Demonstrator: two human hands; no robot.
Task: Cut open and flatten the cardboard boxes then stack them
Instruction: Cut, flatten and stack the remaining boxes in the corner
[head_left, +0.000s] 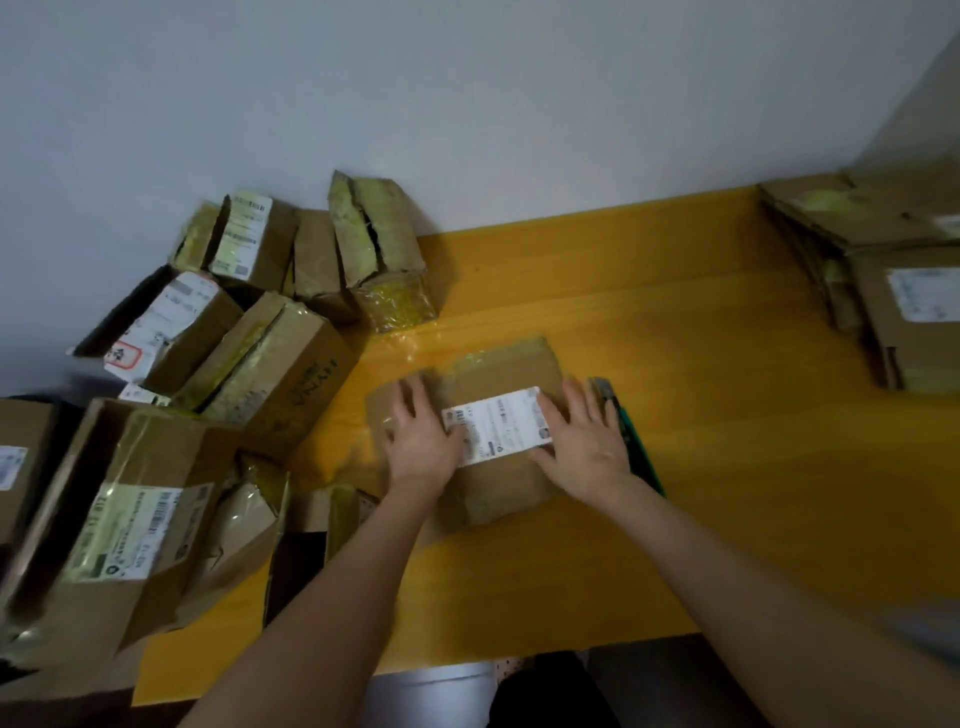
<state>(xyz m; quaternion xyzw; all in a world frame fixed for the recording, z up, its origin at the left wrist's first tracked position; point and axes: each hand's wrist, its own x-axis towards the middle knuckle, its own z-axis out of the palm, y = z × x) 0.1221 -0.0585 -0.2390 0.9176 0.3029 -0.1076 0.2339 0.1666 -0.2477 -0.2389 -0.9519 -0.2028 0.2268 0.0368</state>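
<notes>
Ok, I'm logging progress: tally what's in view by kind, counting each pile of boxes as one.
Box under left hand and right hand: 1
Knife: 1
Stack of flattened boxes: 1
Heap of unflattened boxes: 1
Total: 4

Print on the label (501, 423) is too blurred to read, and its ends sit under the left hand (423, 441) and right hand (584, 441). The cutter (641, 452) is partly hidden behind the right hand. The flattened stack (883, 260) runs off the right edge, and the corner box (21, 457) off the left.

A yellow wooden table (649, 291) stands against a plain pale wall (467, 93).
</notes>
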